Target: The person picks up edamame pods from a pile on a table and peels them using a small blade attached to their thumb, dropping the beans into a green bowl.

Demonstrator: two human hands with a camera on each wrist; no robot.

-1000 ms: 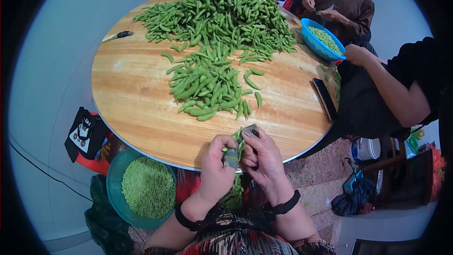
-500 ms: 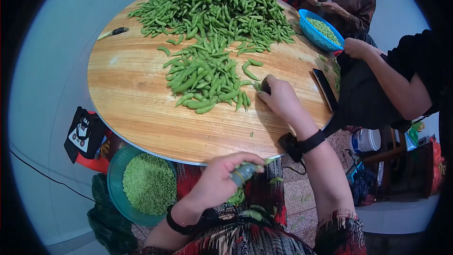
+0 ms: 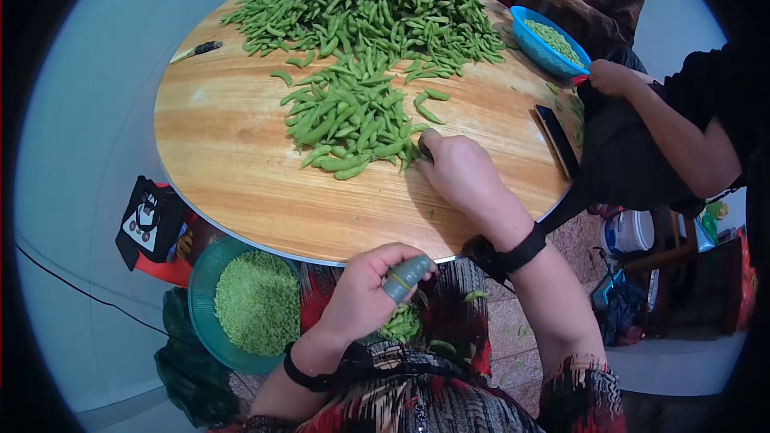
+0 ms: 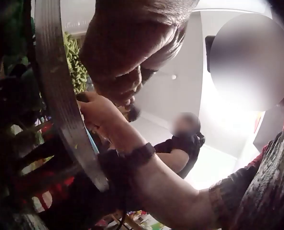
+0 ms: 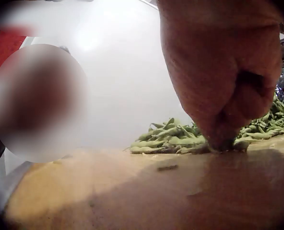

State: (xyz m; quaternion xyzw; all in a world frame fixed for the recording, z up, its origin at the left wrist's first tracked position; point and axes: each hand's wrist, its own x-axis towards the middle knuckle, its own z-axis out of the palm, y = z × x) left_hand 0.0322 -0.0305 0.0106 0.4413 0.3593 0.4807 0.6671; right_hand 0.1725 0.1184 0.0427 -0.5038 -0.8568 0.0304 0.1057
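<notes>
My right hand (image 3: 465,168) reaches over the round wooden table, fingertips down at the near right edge of the loose green soybean pods (image 3: 345,124). Its fingers pinch at a pod (image 5: 240,145) there, and a dark covering shows on the thumb. By the table's near edge, above my lap, my left hand (image 3: 361,293) has its fingers curled in. Its thumb wears a grey-green cover (image 3: 405,279) with a yellow band; nothing shows held in it. Several pods or husks (image 3: 401,325) lie on my lap below.
A large pod heap (image 3: 377,8) covers the table's far side. A green basket (image 3: 200,305) of shelled beans stands lower left. A phone (image 3: 556,140) lies near the right edge, below a blue basket (image 3: 549,52) of beans. Another person's arm (image 3: 670,128) is at right.
Both hands were together at the near edge, working a pod. My right hand then went out to the pods and shifted left along them; the green piece in my left hand no longer shows.
</notes>
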